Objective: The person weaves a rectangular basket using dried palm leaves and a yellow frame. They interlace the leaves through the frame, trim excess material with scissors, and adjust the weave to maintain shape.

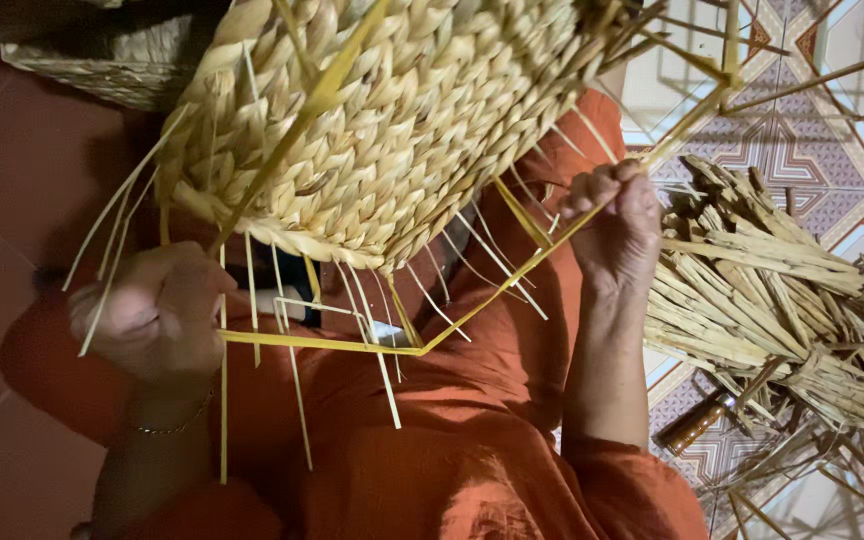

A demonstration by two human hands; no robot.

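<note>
Woven basket (pixel 392 120) sits over lap, part-built, loose straw ends hanging off lower edge. L hand (pixel 152 310), fingers closed on yellow frame strip (pixel 352 345) at basket's lower-left. R hand (pixel 612 225), fingers clamped on same strip further up, beside basket's right edge. Straw bundle (pixel 782 300) on tiled floor (pixel 852 60), just right of R hand. Orange garment (pixel 472 440) below.

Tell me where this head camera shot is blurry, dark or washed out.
Head view: the left hand is motion-blurred; the woven pale straw basket is brightly lit and fairly sharp; the dark red floor at left falls into shadow; the patterned tiles at upper right look slightly overexposed.
</note>
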